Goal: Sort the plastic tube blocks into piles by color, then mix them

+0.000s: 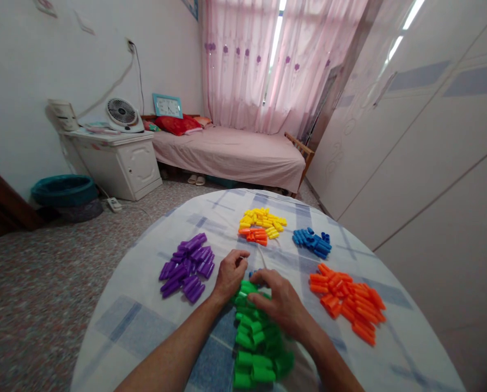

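Note:
A heap of green plastic tubes (pixel 255 343) lies on the round table (pixel 145 321) right in front of me. My left hand (pixel 229 274) rests at the heap's far left edge with its fingers curled in a pinch. My right hand (pixel 279 299) lies over the top of the green heap, fingers bent down onto the tubes. A small blue piece (pixel 253 271) shows between the two hands; which hand holds it I cannot make out.
Sorted heaps lie around: purple tubes (pixel 187 267) left, yellow tubes (pixel 263 220) with a few orange ones (pixel 255 235) at the far middle, blue tubes (pixel 312 243) far right, orange tubes (pixel 349 302) right. A bed (pixel 231 152), a white cabinet (pixel 116 160) and wardrobe doors (pixel 411 141) stand beyond.

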`<state>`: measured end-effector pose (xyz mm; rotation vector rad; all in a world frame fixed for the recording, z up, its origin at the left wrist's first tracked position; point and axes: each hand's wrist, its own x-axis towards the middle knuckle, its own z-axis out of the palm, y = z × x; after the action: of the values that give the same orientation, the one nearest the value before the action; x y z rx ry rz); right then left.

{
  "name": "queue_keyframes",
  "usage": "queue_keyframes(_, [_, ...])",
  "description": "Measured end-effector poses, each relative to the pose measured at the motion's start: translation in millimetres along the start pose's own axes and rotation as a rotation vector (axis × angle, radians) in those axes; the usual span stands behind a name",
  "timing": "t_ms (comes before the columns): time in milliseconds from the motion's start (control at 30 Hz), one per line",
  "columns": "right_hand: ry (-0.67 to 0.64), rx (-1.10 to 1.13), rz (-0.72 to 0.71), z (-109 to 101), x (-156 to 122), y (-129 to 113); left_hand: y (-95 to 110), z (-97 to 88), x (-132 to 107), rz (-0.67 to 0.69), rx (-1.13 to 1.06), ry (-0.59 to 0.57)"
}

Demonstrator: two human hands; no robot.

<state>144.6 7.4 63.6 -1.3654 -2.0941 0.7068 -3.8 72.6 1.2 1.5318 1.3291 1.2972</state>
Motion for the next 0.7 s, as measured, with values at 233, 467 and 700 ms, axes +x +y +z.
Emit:
queue_keyframes(233, [-0.109,-0.095,-0.048,8.2,-10.1,-1.2,0.6,0.3,-1.3,0.018,0.025,-0.016])
queue_keyframes(467, [0.029,-0.288,-0.019,-6.4,15.5,31.5,1.5,0.4,-1.7,0.021,0.012,-0.028])
queue_keyframes(700, [-0.058,-0.331,-0.015,-3.5,23.9,49.8,1.6,-0.1,-1.9,0.039,0.021,-0.033])
